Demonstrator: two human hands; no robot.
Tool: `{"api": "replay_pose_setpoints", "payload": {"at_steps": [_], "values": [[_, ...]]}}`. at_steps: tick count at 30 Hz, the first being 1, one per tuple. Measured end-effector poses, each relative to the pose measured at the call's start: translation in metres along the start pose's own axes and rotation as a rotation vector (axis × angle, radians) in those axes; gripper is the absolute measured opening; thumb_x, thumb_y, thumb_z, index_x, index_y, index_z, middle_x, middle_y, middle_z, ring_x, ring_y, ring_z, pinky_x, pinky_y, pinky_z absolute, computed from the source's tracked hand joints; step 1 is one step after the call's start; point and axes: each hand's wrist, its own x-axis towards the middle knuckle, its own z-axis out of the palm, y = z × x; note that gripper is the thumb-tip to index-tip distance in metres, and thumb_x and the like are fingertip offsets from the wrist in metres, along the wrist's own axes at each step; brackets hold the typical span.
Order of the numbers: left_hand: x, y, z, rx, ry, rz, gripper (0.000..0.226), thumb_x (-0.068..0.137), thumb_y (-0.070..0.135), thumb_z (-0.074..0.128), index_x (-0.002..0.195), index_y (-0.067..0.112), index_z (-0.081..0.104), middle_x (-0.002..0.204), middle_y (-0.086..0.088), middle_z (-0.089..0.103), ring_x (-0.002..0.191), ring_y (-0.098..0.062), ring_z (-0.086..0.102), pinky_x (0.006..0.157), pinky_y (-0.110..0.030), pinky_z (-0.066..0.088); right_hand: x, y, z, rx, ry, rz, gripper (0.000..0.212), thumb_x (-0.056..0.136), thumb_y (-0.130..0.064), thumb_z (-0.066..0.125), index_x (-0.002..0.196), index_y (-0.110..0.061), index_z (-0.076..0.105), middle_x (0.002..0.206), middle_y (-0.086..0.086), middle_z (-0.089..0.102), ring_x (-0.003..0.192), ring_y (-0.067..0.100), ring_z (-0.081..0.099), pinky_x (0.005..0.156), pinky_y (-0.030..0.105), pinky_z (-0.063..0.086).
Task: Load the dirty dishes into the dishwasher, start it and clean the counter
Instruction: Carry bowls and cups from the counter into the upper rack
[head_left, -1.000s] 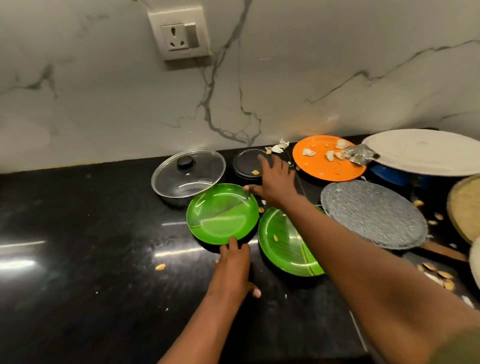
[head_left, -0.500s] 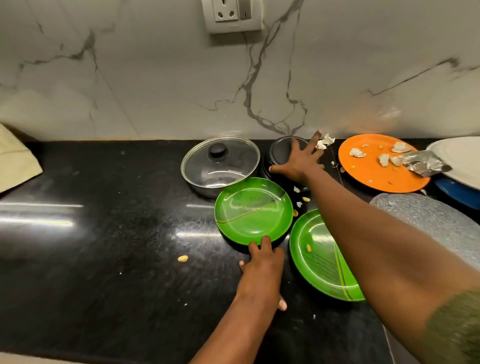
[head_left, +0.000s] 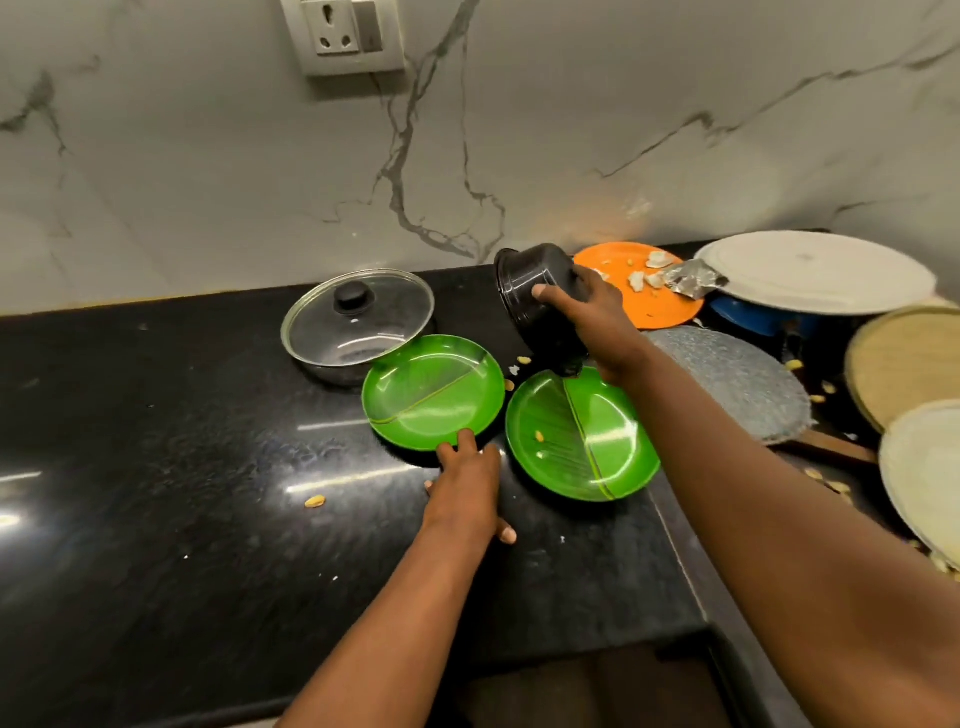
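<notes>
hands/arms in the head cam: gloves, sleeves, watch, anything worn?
Both hands are bare: no gloves, rings or watch on the left hand or right hand. The forearms are bare too. The only clothing in view is an olive-green sleeve edge high on the right arm. Nothing is worn on the left arm as far as the frame shows.

Two bare forearms in view, entering from the lower edge. Left hand (head_left: 464, 480) and right hand (head_left: 597, 317): no rings, bands or gloves visible. Left forearm uncovered along the full visible length. Right forearm likewise uncovered; no sleeve edge discernible at the lower right border. Short, unpainted nail visible on one left fingertip.
</notes>
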Motion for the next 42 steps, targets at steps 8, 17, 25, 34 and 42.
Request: {"api": "replay_pose_setpoints", "payload": {"at_steps": [8,17,25,34,42], "values": [[-0.006,-0.012,0.010,0.020,0.069,0.079,0.082,0.061,0.039,0.087,0.124,0.008,0.046,0.129,-0.012,0.034,0.121,-0.036,0.035,0.092,-0.051,0.046,-0.129,0.011,-0.008,0.393,0.035,0.133,0.111,0.066,-0.059,0.074,0.151,-0.032,0.009,0.135,0.000,0.050,0.115,0.019,0.059,0.084,0.045,0.054],[-0.056,-0.049,0.043,0.032,0.178,0.371,0.045,0.081,0.032,0.069,0.117,0.013,0.049,0.127,-0.007,0.046,0.122,-0.028,0.040,0.098,-0.042,0.039,-0.182,-0.019,-0.030,0.694,0.256,0.019,0.106,0.056,-0.056,0.082,0.143,-0.021,0.031,0.131,0.011,0.056,0.112,0.029,0.060,0.092,0.047,0.053],[-0.060,-0.058,0.035,0.112,0.163,0.366,0.049,0.079,0.034,0.070,0.120,0.022,0.046,0.132,0.003,0.043,0.123,-0.023,0.038,0.093,-0.043,0.040,-0.176,-0.002,-0.043,0.864,0.222,-0.007,0.078,0.070,-0.063,0.073,0.137,-0.031,0.051,0.140,0.014,0.052,0.124,0.040,0.053,0.092,0.059,0.048],[-0.073,-0.053,0.038,0.301,0.294,0.547,0.038,0.072,0.019,0.076,0.105,0.009,0.059,0.114,-0.017,0.055,0.107,-0.038,0.053,0.088,-0.049,0.046,-0.292,0.043,0.013,0.611,0.415,-0.017,0.097,0.065,-0.056,0.079,0.145,-0.024,0.035,0.128,0.009,0.061,0.119,0.031,0.057,0.095,0.045,0.044],[-0.160,-0.063,0.095,0.301,0.492,0.903,0.038,0.073,-0.014,0.052,0.110,-0.004,0.054,0.123,-0.033,0.043,0.105,-0.051,0.043,0.095,-0.061,0.033,-0.510,0.084,0.074,0.568,0.678,0.114,0.098,0.056,-0.048,0.079,0.143,-0.032,0.039,0.142,0.004,0.039,0.126,0.014,0.048,0.105,0.027,0.042]]}}
